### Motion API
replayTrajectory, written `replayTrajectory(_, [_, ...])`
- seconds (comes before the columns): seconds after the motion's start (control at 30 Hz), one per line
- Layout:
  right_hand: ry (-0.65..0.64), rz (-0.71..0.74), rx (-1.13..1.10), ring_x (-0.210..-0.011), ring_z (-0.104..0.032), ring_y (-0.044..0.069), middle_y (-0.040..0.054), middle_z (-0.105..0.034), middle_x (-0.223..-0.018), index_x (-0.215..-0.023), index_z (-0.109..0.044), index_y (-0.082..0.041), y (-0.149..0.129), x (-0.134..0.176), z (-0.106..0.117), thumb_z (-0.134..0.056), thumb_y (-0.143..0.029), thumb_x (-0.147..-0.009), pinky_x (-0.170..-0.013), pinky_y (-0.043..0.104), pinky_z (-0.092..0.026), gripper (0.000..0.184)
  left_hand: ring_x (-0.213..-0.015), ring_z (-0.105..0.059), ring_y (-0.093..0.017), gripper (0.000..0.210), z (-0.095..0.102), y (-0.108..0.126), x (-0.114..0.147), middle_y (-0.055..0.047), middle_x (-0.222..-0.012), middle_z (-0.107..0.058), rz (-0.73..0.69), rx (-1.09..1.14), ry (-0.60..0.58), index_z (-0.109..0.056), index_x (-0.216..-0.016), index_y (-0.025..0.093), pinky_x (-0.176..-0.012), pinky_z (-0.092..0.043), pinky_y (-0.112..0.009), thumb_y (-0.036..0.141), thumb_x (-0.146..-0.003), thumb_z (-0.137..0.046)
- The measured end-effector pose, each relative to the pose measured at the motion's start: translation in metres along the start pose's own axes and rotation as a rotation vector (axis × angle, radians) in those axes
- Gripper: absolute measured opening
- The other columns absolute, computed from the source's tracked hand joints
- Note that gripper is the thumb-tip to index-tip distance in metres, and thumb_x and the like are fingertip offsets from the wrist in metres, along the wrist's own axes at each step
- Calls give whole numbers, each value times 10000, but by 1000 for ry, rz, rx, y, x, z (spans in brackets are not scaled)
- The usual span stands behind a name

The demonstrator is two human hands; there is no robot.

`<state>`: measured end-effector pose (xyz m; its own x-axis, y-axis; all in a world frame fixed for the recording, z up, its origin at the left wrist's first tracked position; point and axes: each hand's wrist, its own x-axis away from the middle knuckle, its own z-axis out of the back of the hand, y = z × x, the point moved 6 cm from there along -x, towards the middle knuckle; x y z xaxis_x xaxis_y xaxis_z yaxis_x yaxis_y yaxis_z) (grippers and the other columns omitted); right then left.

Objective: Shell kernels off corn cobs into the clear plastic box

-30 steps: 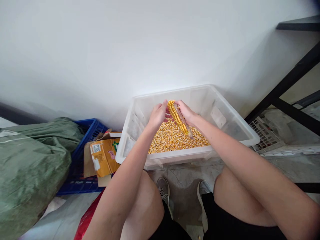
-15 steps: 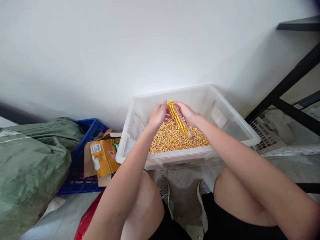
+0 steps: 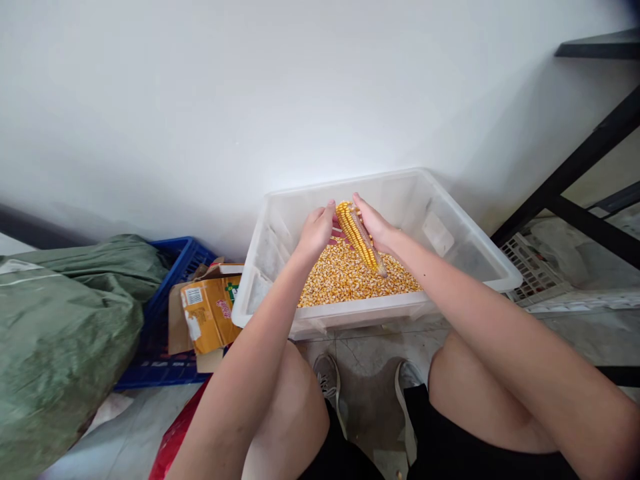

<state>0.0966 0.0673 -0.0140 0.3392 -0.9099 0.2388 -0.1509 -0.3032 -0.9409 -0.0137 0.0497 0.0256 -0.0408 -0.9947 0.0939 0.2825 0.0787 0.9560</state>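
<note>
An ear of corn [image 3: 358,233] slants between my hands, its lower tip toward me. Yellow kernels cover its left side, while a strip along the right is bare cob. My left hand [image 3: 319,230] grips it from the left, the fingers passing underneath. On the other side my right hand [image 3: 374,223] is closed around it, thumb raised near the upper end; some fingers are hidden behind the cob. Loose corn kernels [image 3: 345,283] lie thick in the translucent plastic bin [image 3: 470,240] below.
To the left, a green sack [image 3: 65,333] rests over a blue crate [image 3: 173,267] with a torn cardboard box [image 3: 207,317]. A red bag [image 3: 177,430] lies by my left leg. At right stand a black metal frame [image 3: 550,180] and a pale plastic basket [image 3: 533,267]. A white wall rises behind.
My right thumb has lifted off the corn's upper end and now points up. The ear has shifted very slightly right; my left hand stays almost in place.
</note>
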Motion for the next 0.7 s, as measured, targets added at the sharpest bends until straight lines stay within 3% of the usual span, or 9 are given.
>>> replayTrajectory(0.1, [19,34,-8,-455,-490,157,18,-548,-556,-845,-620,-212,-1,0,-1,-382,-720,-896,-414,273,-411,563,-704,-702,-203,534,-2,1,0,-109,-908,-695,-13,-6,-17,-556,-886,176,-540,-468,-258,681,-906,-382])
replayTrajectory(0.3, [45,-25,-35,-466,-490,159,8,-540,-550,-874,-613,-196,-4,5,-2,-298,-574,-977,-435,274,-424,502,-684,-694,-202,572,-3,-3,-5,-118,-832,-696,-37,8,-7,-587,-844,151,-556,-482,-264,705,-869,-445])
replayTrajectory(0.5, [-2,-9,-10,-467,-483,162,18,-539,-544,-847,-619,-212,-2,2,-3,-353,-732,-895,-429,279,-413,586,-673,-694,-195,573,-4,-4,-7,-122,-841,-713,-51,-26,-40,-599,-824,149,-544,-480,-257,700,-863,-447])
replayTrajectory(0.7, [-1,-7,-41,-467,-484,159,11,-545,-545,-865,-624,-203,-5,4,-2,-335,-614,-935,-450,274,-438,507,-686,-698,-198,551,-1,-4,-6,-121,-829,-715,-40,-16,-10,-598,-840,152,-548,-478,-255,685,-861,-464])
